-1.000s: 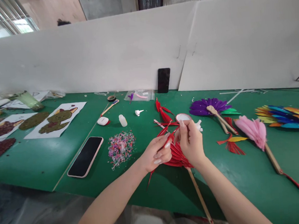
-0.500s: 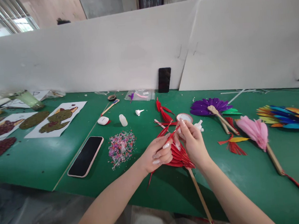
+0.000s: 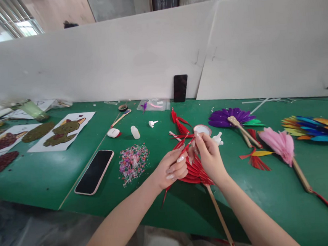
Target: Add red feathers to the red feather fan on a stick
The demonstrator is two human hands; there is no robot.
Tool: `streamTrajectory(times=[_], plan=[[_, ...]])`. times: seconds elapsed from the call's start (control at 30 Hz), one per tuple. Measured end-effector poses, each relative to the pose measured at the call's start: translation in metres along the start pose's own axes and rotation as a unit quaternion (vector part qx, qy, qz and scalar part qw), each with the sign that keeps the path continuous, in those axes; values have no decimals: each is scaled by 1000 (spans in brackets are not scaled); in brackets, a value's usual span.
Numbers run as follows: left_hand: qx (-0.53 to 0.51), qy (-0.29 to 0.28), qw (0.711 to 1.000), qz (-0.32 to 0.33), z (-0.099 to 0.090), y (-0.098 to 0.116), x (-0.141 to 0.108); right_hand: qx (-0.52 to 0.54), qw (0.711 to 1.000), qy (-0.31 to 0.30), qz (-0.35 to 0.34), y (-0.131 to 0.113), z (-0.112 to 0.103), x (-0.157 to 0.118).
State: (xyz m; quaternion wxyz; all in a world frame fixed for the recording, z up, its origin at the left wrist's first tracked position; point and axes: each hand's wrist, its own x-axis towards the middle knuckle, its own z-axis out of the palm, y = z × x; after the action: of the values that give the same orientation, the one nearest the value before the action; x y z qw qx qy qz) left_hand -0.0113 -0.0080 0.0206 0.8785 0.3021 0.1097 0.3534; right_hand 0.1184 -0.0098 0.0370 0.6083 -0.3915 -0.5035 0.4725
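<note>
Pinched between the fingers of my left hand (image 3: pixel 174 167) is a thin red feather (image 3: pixel 186 147). My right hand (image 3: pixel 208 153) closes its thumb and forefinger on the upper end of the same feather, close beside the left. Beneath both hands lies a red feather fan (image 3: pixel 195 174) with a wooden handle (image 3: pixel 219 214) pointing toward the table's front edge. Further red feathers (image 3: pixel 179 123) lie just behind my hands. A round roll of tape (image 3: pixel 202 130) and a white nozzle bottle (image 3: pixel 217 138) sit behind my right hand, partly covered.
Left of my hands are colourful confetti (image 3: pixel 133 162), a phone (image 3: pixel 94 172), a small bottle (image 3: pixel 135 132) and a white case (image 3: pixel 113 132). To the right lie a purple fan (image 3: pixel 229 117), a pink fan (image 3: pixel 277 143) and multicoloured feathers (image 3: pixel 319 128). A dark phone (image 3: pixel 180 88) leans on the white partition (image 3: pixel 118 58).
Both hands have shifted very slightly left, and my right fingertips are a little lower. The grip on the red feather remains.
</note>
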Motion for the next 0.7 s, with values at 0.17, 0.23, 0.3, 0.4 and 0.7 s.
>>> streamTrajectory(times=[0.17,0.23,0.3,0.4,0.7], plan=[[28,15,999,8,-2,-2,1,84,994,-20,72,1,1,0],[34,20,999,16,-3,-2,2,108,990,-30,89,0,1,0],[43,28,999,19,-4,-4,2,112,989,-33,95,-1,0,0],[57,38,998,17,-5,-5,3,88,991,-32,99,1,-1,0],[61,45,996,48,-4,0,4,71,993,-12,89,4,-2,0]])
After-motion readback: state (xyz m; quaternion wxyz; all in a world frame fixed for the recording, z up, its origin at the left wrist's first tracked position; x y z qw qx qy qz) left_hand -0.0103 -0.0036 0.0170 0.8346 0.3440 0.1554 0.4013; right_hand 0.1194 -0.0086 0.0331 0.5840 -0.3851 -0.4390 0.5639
